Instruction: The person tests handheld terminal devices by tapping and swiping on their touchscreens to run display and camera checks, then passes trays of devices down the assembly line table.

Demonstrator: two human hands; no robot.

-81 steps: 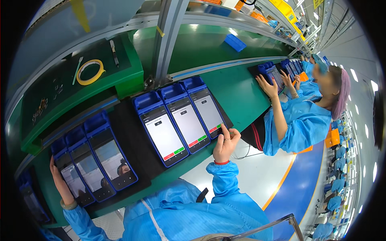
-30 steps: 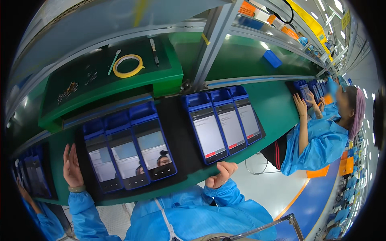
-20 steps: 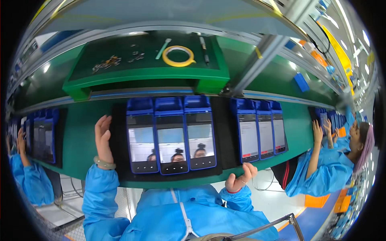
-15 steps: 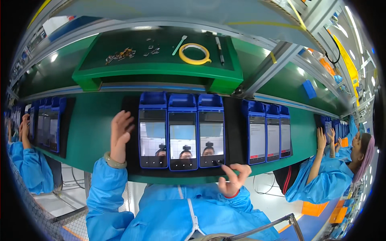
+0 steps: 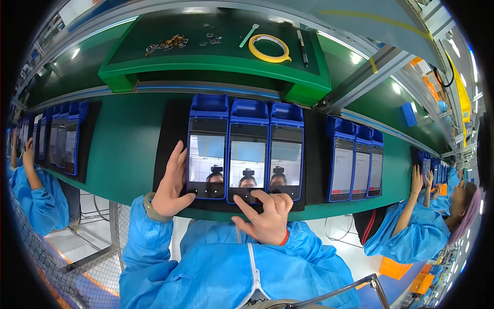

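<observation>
Three blue-framed handheld payment terminals lie side by side in front of me, their screens lit with a camera picture: the left terminal (image 5: 207,147), the middle terminal (image 5: 248,159) and the right terminal (image 5: 285,154). My left hand (image 5: 172,191) is open at the left terminal's left side, its thumb by the lower corner. Over the bottom of the middle terminal hovers or rests my right hand (image 5: 268,215), fingers apart and index finger pointing at the lower screen. Whether that fingertip touches the glass, I cannot tell. Neither hand holds anything.
A black mat (image 5: 170,123) lies under the terminals. Three similar terminals (image 5: 343,165) stand to the right. On a green raised shelf (image 5: 216,67) are yellow tape (image 5: 252,49), a pen (image 5: 302,49), a green stick (image 5: 249,36) and small parts (image 5: 167,44). Co-workers sit at both sides.
My left hand has come down to the left terminal's edge. My right hand has moved left, from the right terminal's lower corner to the middle terminal. The whole view has shifted slightly.
</observation>
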